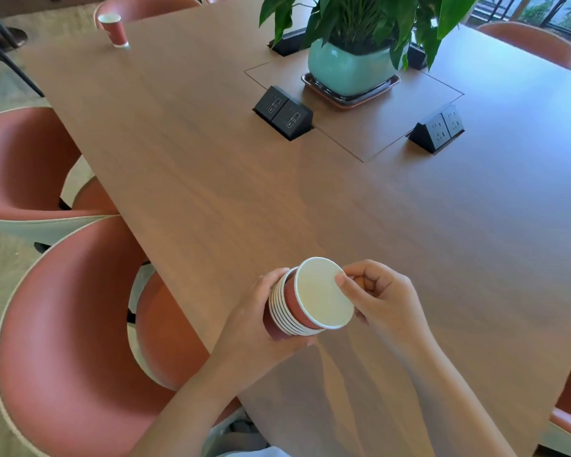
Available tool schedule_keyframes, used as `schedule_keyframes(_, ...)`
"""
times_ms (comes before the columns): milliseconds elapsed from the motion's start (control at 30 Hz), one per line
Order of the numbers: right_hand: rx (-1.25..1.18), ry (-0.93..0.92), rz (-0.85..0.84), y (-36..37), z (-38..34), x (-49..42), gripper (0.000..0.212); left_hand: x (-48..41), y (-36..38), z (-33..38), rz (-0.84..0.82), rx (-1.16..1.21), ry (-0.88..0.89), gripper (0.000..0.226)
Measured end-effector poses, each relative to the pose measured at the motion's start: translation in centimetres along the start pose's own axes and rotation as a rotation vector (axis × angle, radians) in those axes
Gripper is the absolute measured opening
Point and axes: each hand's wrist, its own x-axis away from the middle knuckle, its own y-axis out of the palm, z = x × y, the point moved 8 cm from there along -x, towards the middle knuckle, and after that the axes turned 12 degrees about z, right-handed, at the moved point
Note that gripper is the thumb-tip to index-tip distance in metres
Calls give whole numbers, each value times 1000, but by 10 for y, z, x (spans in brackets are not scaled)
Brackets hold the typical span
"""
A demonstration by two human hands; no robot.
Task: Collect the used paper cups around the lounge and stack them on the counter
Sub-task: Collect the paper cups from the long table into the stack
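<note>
Nestling in left grip (256, 313): cup stack (314, 298)

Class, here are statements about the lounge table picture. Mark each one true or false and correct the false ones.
1. A lone red cup stands on its base near the far left corner of the table. True.
2. The right hand lies flat on the table. False: it pinches the rim of the top cup.
3. The left hand holds a nested stack of red cups. True.
4. The plant pot stands directly on the wood. False: it stands in a tray.
</note>
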Motion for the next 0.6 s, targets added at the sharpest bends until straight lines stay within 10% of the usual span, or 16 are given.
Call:
schedule_keyframes(200,64,-60,-113,10,0,7,11,6,-4,2,25,-13,-6,78)
schedule_keyframes(600,281,-244,-411,34,-13,29,71,24,-14,-1,110,-58,-31,76)
